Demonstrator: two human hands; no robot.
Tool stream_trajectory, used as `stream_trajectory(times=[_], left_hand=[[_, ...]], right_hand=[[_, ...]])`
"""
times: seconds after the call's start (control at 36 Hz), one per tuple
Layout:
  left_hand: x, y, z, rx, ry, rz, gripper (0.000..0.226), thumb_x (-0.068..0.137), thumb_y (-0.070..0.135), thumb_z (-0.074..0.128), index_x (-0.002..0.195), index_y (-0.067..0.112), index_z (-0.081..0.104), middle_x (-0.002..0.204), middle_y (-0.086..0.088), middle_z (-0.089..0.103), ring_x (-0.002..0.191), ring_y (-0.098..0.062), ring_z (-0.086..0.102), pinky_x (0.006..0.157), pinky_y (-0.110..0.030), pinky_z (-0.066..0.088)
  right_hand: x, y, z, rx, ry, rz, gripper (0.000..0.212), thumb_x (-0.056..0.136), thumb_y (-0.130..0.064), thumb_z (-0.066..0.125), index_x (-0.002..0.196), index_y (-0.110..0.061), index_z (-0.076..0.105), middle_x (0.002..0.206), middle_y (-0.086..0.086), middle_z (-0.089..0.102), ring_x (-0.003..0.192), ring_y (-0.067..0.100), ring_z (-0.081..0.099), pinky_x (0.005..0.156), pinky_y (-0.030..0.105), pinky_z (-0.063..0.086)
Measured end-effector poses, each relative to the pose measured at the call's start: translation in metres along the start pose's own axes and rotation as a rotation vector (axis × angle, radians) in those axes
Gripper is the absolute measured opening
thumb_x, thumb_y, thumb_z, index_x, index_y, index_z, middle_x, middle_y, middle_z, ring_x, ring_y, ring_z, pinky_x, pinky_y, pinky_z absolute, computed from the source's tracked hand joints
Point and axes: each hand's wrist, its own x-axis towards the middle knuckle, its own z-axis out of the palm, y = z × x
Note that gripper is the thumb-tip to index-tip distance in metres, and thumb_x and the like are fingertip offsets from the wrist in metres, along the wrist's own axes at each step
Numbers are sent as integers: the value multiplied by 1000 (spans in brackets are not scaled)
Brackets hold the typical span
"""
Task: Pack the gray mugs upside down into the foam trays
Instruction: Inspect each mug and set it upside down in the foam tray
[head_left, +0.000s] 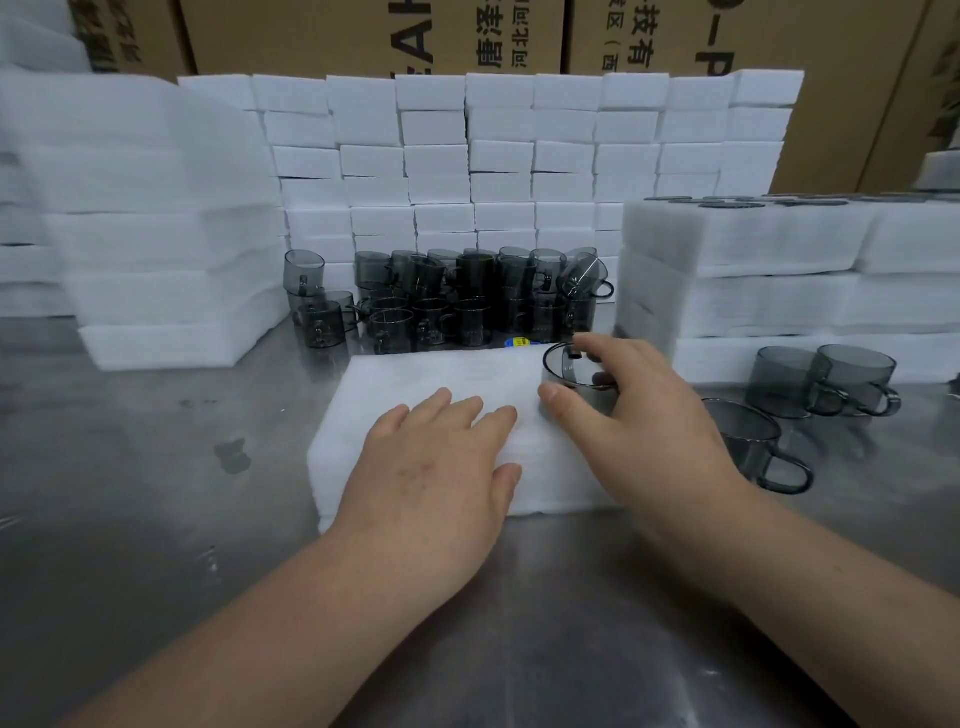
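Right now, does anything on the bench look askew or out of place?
One gray mug at the right end of the stacked mugs is tipped sideways on top, unlike its upright neighbours. A small wet patch marks the metal table left of the foam tray.

I see the left hand (436, 467) pressed flat on the white foam tray (415, 379) on the steel table (130, 467), while the right hand (639, 410) grips a gray mug (571, 371) at the tray's far right corner; stacked mugs (447, 301) stand behind.

A foam tray (441, 384) lies on the table (130, 467), mugs (447, 299) clustered behind it.
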Motion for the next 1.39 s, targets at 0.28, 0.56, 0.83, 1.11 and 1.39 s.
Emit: stream_trajectory(times=[0.28, 0.56, 0.83, 1.11, 1.39], left_hand=[[-1, -1, 0, -15, 17, 14, 49, 96, 47, 29, 144, 37, 22, 151, 13, 27, 143, -13, 10, 110, -29, 8], [-1, 0, -1, -26, 19, 12, 47, 96, 46, 29, 142, 36, 25, 148, 14, 31, 142, -13, 11, 108, -29, 10], [-1, 3, 2, -41, 36, -12, 45, 96, 45, 28, 140, 38, 26, 144, 18, 34, 143, -14, 10, 106, -30, 10], [-1, 6, 3, -45, 39, -22, 45, 96, 44, 27, 140, 37, 27, 142, 15, 39, 144, -15, 8, 107, -32, 10], [-2, 5, 5, -63, 62, -8, 43, 95, 43, 29, 137, 35, 34, 133, 11, 48, 143, -15, 12, 106, -33, 12]], right_hand=[[2, 1, -1, -33, -10, 17, 65, 73, -59, 44, 133, -34, 44, 126, -13, 47, 111, 8, 51, 83, 25, 35], [5, 2, 0, -54, 2, 20, 64, 71, -58, 45, 131, -36, 47, 123, -13, 48, 109, 7, 52, 81, 23, 33], [5, 3, 0, -63, 32, 12, 67, 62, -64, 48, 124, -37, 52, 109, -14, 50, 101, 7, 54, 85, 26, 41], [4, 6, 2, -23, 67, 10, 68, 56, -66, 56, 116, -35, 48, 100, -19, 41, 92, 4, 50, 78, 25, 40], [5, 6, 3, -37, 54, 24, 59, 53, -70, 57, 102, -43, 37, 99, -17, 43, 93, 3, 48, 77, 24, 37]])
